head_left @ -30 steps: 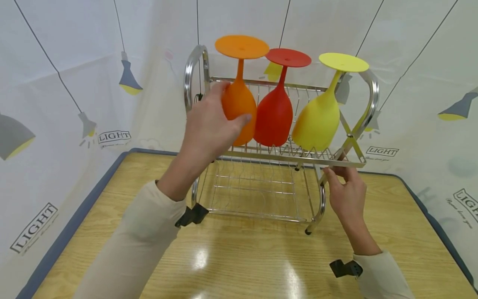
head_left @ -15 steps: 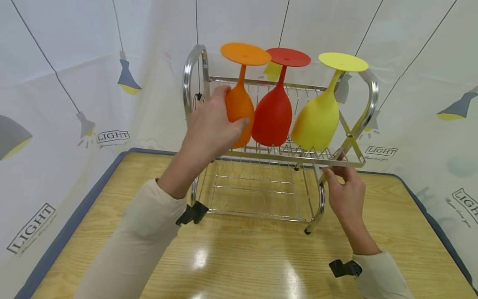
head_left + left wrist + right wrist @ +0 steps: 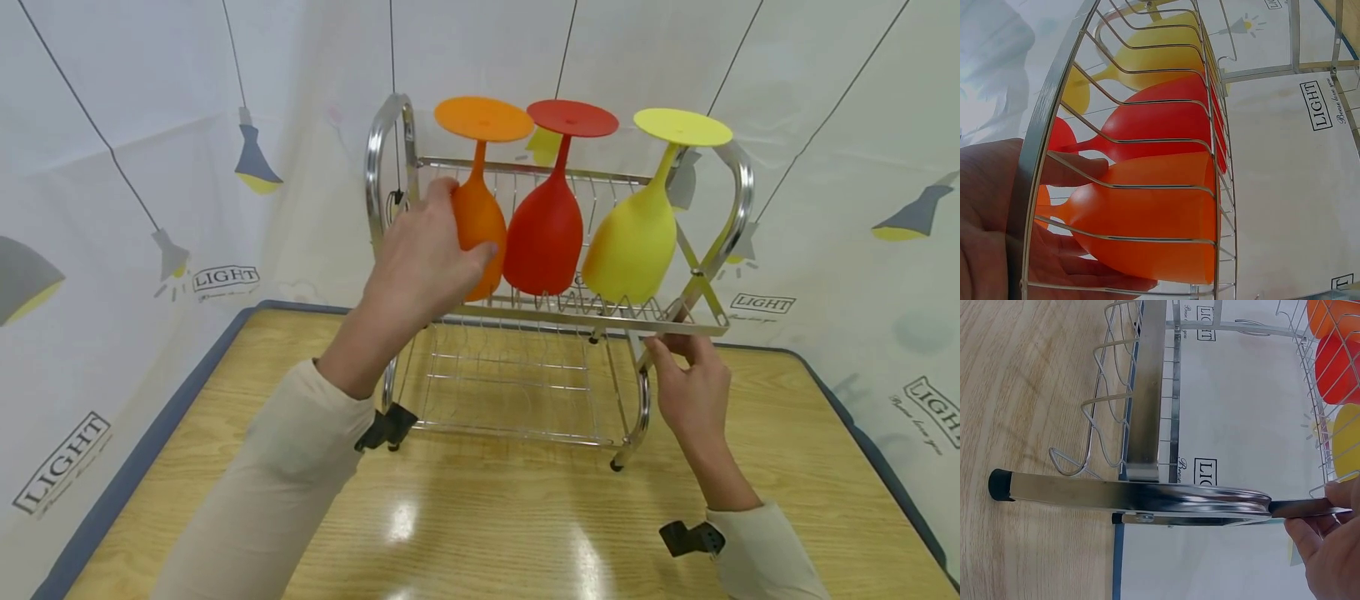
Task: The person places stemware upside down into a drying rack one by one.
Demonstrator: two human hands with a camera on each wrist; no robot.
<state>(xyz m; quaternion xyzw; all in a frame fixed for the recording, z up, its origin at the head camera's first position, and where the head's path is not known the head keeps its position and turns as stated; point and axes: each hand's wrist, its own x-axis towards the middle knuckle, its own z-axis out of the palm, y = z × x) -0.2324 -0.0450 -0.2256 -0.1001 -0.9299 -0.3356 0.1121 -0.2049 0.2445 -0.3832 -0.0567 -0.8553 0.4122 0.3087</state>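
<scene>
An orange goblet [image 3: 477,208] stands upside down on the upper tier of a two-tier chrome dish rack [image 3: 577,318]. My left hand [image 3: 422,257] grips its bowl from the left, thumb in front. In the left wrist view the hand [image 3: 988,219] is seen through the rack wires, fingers around the orange bowl [image 3: 1154,214]. Beside it stand a red goblet [image 3: 544,242] and a yellow goblet [image 3: 637,242], both inverted, the yellow one leaning. My right hand [image 3: 696,387] pinches the rack's right frame bar under the upper tier; the right wrist view shows this bar [image 3: 1300,507].
The rack's lower tier [image 3: 510,385] sits close above the wooden table [image 3: 487,525]. Black-capped feet [image 3: 617,466] bear the frame. Behind the table hangs a white sheet [image 3: 315,150] printed with lamps. A dark blue edge borders the tabletop.
The orange goblet has come down in my left hand, its base now about level with the red one's. My right hand keeps its hold on the frame bar.
</scene>
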